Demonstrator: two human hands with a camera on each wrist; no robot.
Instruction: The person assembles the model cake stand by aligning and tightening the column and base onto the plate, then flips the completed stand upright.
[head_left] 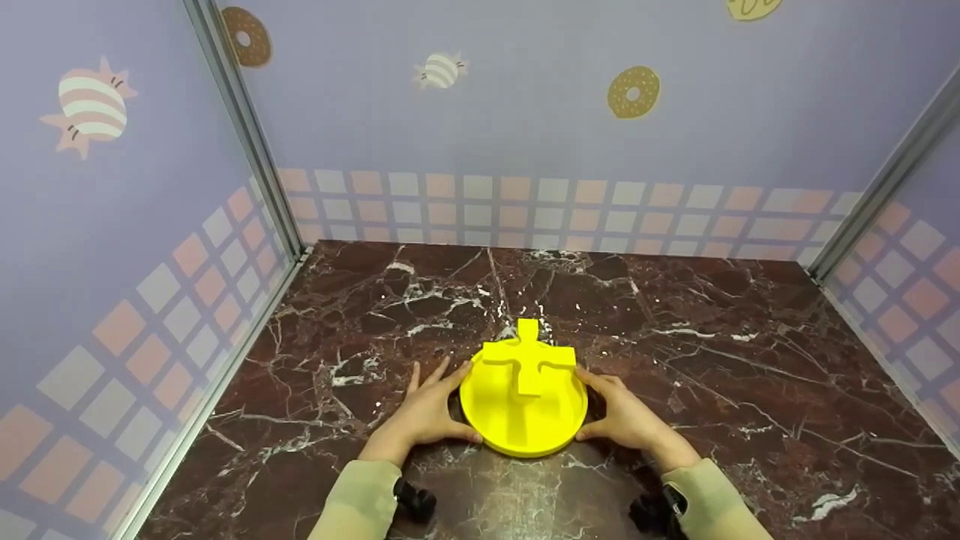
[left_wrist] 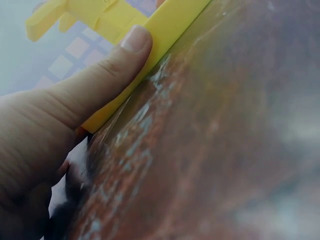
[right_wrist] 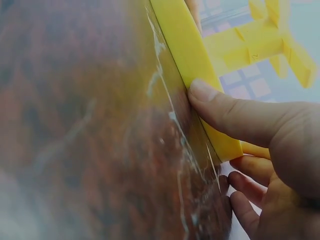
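Note:
A yellow round base (head_left: pixel 556 416) with a raised rim sits on the table before me. A yellow post with a four-armed cross top (head_left: pixel 529 360) stands up from it. My left hand (head_left: pixel 427 411) holds the base's left side, its thumb low on the rim and its fingers farther back. On the opposite side, my right hand (head_left: pixel 628 414) holds the rim between thumb and index finger, with the other fingers loosely bent in the right wrist view. Both wrist views show a thumb pressing the yellow rim (left_wrist: pixel 175 22), and the post (right_wrist: pixel 245 47) rising behind it.
Dark red marble-patterned table (head_left: pixel 360 420) reflects light near its front. Lilac back wall (head_left: pixel 525 112) with candy and doughnut pictures encloses the far side. Side walls stand left (head_left: pixel 150 225) and right (head_left: pixel 930 247), with metal corner strips. Black devices (head_left: pixel 415 501) are strapped to both wrists.

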